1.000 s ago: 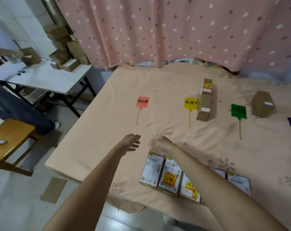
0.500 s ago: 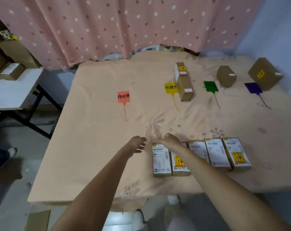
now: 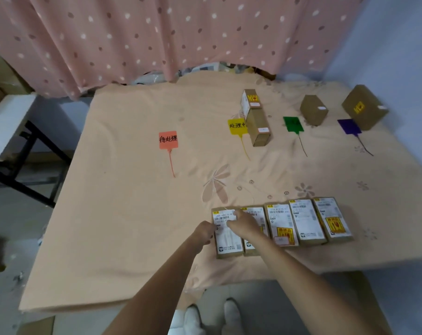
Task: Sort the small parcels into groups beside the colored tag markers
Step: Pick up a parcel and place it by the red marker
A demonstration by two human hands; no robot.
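Five small parcels lie in a row at the table's near edge. My left hand [image 3: 203,232] presses against the left side of the leftmost parcel [image 3: 228,240]. My right hand [image 3: 244,223] lies across the second parcel [image 3: 252,247], fingers on the leftmost parcel's label. That parcel still rests flat on the cloth. The third parcel [image 3: 281,224], fourth parcel [image 3: 306,222] and fifth parcel [image 3: 333,220] lie untouched. Further back are the orange tag [image 3: 168,139], yellow tag [image 3: 237,126], green tag [image 3: 293,124] and purple tag [image 3: 349,126].
Two brown boxes [image 3: 260,129] stand right of the yellow tag, one brown box [image 3: 314,110] behind the green tag, a larger box [image 3: 363,107] behind the purple tag. No parcel lies by the orange tag. A pink curtain [image 3: 156,39] hangs behind; a white table [image 3: 9,122] stands at the left.
Both hands drew back from the middle of the cloth to the near row and closed onto the leftmost parcel. The view swung right and down.
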